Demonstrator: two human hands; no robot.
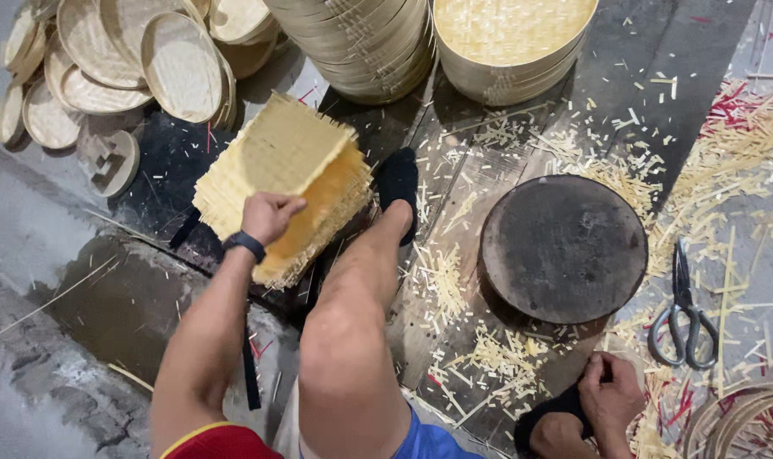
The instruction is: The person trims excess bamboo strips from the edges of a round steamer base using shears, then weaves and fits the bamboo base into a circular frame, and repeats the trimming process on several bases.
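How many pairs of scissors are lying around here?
1. The scissors lie on the floor among bamboo scraps, right of the dark round block, above the right hand. More could be hidden under the scraps or out of view.

Bamboo hoops (743, 421) (bottom right) cut by frame edge

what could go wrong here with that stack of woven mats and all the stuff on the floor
The left hand grips only the top edge of the woven mat stack, which is tilted, so sheets could slide out or fray further. The right hand rests at the foot close to the scissors lying in the bamboo offcuts; a careless reach might catch a blade. Sharp splinters scattered around the round dark block could prick the hands or legs.
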